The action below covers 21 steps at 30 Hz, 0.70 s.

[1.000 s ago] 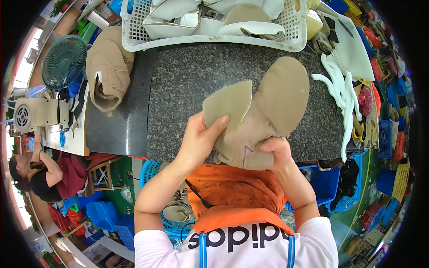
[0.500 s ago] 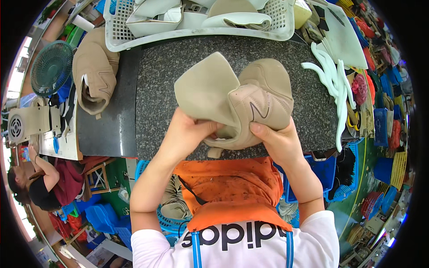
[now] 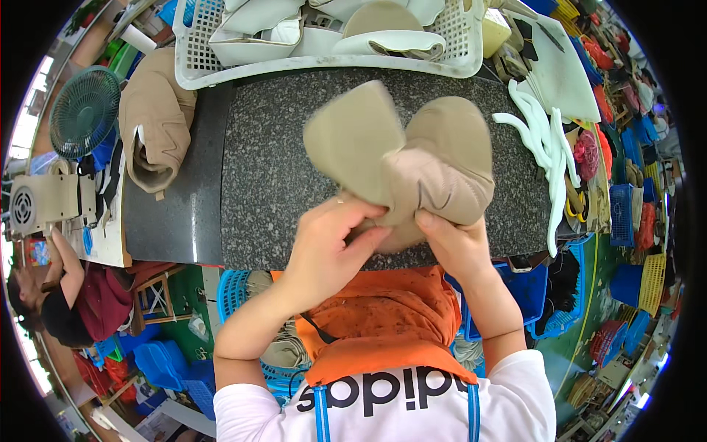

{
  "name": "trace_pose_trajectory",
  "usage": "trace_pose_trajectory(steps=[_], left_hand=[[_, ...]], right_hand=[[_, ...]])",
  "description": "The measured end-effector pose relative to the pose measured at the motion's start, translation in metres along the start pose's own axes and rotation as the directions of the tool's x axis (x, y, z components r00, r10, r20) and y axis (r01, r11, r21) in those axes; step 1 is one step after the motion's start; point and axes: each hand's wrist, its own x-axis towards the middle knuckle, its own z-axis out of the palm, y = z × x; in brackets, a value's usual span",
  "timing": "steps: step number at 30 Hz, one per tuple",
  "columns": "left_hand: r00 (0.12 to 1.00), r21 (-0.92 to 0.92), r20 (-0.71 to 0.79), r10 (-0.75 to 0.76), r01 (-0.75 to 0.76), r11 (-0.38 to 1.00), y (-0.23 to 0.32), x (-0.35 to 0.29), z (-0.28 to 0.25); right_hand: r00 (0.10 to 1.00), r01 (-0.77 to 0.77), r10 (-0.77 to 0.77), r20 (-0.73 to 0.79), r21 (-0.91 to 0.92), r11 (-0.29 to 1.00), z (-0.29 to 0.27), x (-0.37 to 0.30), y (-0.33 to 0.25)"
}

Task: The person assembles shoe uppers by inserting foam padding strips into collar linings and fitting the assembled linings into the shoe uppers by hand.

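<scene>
A beige shoe upper (image 3: pixel 460 166) with a dark stitched zigzag mark is held up over the dark speckled work surface (image 3: pixel 272 147). A smooth, lighter flap (image 3: pixel 353 136) of lining stands out from its left side, slightly blurred. My left hand (image 3: pixel 324 243) pinches the upper's edge below the flap, thumb and forefinger close together. With the thumb on top, my right hand (image 3: pixel 456 243) grips the upper's near right side; its other fingers are hidden beneath. More beige uppers (image 3: pixel 158 118) lie stacked at the far left.
Along the far edge sits a white perforated basket (image 3: pixel 331 70) of pale shoe parts. White curved strips (image 3: pixel 545 140) and yellow-handled scissors (image 3: pixel 577 206) are at right. A green fan (image 3: pixel 85 110) stands at left, beyond a person (image 3: pixel 70 295). Blue crates (image 3: pixel 526 291) are below the table.
My left hand has come out of the upper's opening and now pinches its edge. The upper has shifted a little right and turned, hiding its opening. The right hand keeps its grip.
</scene>
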Motion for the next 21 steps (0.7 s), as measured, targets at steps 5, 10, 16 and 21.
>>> trace_pose_trajectory(steps=[5,10,16,21], left_hand=[[0.868,-0.296,0.49,0.081,0.078,0.952,-0.017,0.015,-0.018],[0.996,-0.072,-0.073,0.061,-0.066,0.995,0.008,0.005,-0.011],[0.894,-0.236,0.437,-0.098,0.219,0.947,0.014,0.013,-0.028],[0.919,-0.46,0.371,-0.133,0.306,0.833,0.014,0.011,-0.019]], right_hand=[[0.977,0.084,-0.055,0.205,-0.135,0.987,-0.007,0.001,-0.009],[0.944,0.191,-0.127,0.304,-0.191,0.963,-0.013,0.001,0.001],[0.971,-0.105,0.099,0.22,0.017,0.994,-0.016,-0.003,-0.008],[0.959,-0.148,0.168,0.226,-0.105,0.983,-0.018,-0.001,-0.013]])
